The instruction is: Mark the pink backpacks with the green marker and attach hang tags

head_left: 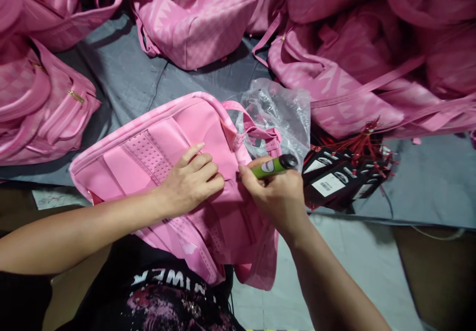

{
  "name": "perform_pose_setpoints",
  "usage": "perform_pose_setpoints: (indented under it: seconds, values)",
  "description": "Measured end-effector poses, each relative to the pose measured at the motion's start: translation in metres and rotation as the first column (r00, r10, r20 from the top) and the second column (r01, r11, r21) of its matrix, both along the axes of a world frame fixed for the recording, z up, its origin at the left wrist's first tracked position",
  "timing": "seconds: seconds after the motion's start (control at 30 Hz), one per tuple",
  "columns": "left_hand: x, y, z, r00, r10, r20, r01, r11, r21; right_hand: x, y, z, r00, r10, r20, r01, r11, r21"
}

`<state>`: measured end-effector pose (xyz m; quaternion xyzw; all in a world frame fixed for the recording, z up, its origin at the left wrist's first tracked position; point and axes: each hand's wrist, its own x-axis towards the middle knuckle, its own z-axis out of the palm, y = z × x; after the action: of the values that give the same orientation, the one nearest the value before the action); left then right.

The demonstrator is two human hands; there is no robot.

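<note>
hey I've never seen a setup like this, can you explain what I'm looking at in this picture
There's no robot here. A camera on a person's head looks forward and down at their bare hands. The left hand rests on an open pink bag; the right hand holds a green, black-ended tool against it. On the grey surface lie other pink bags, clear plastic and black tags with red strings. I can't tell exactly what the tool is.

1. Grey cloth (431,177) covers a table, with creases and a dark front edge.
2. Pale floor (334,256) below, with thin straight seams.
3. Brown surface (435,271) at lower right; its material is unclear.
4. Light falls unevenly, dimmer at the edges.
</note>
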<state>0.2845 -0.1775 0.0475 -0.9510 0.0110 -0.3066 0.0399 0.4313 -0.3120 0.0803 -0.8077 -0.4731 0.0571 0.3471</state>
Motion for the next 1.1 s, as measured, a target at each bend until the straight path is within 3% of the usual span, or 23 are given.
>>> perform_pose_setpoints:
  seconds: [0.1,0.17,0.23,0.3,0.43,0.53,0.67,0.73,0.83,0.9,0.97,1.1]
  values:
    - [0.001,0.0,0.0,1.0,-0.006,-0.003,0.006,1.0,-0.013,-0.001,0.001,0.0,0.997,0.012,-0.079,-0.008,0.999,0.046]
    - [0.003,0.007,0.008,0.999,-0.043,-0.023,0.043,0.999,0.014,0.0,-0.003,0.002,0.999,0.017,-0.036,-0.016,1.0,0.02]
    - [0.005,0.023,0.022,0.985,-0.133,-0.11,0.139,0.989,0.055,0.0,-0.012,0.004,0.999,-0.028,0.021,0.028,1.0,0.002]
    - [0.005,0.045,0.04,0.961,-0.159,-0.227,0.181,0.98,0.081,-0.005,-0.021,0.005,0.999,-0.04,-0.007,0.04,0.997,0.07]
    - [-0.004,0.074,0.075,0.929,-0.025,-0.37,0.063,0.994,0.093,-0.033,-0.025,-0.002,0.993,0.097,-0.064,-0.076,0.959,0.273]
    - [-0.026,0.057,0.101,0.938,-0.025,-0.346,0.02,1.0,-0.019,-0.055,-0.019,-0.001,0.987,0.15,0.059,-0.161,0.907,0.39]
    - [-0.071,-0.004,0.142,0.97,-0.009,-0.244,-0.017,0.995,-0.103,-0.063,-0.036,0.023,0.954,0.233,0.19,-0.298,0.818,0.491]
    - [-0.089,-0.026,0.156,0.971,0.009,-0.241,-0.037,0.993,-0.112,-0.061,-0.047,0.034,0.923,0.311,0.228,-0.385,0.772,0.506]
    - [-0.097,-0.025,0.151,0.943,0.088,-0.321,-0.128,0.986,-0.106,-0.061,-0.046,0.032,0.891,0.383,0.242,-0.453,0.756,0.472]
    - [-0.089,-0.004,0.137,0.889,0.167,-0.426,-0.224,0.971,-0.086,-0.065,-0.033,0.019,0.892,0.391,0.225,-0.451,0.771,0.45]
    - [-0.076,0.018,0.124,0.865,0.262,-0.428,-0.302,0.953,-0.026,-0.07,-0.019,0.003,0.895,0.383,0.228,-0.445,0.777,0.445]
    - [-0.046,0.037,0.112,0.911,0.229,-0.342,-0.195,0.972,0.132,-0.082,-0.011,-0.016,0.899,0.348,0.266,-0.434,0.791,0.431]
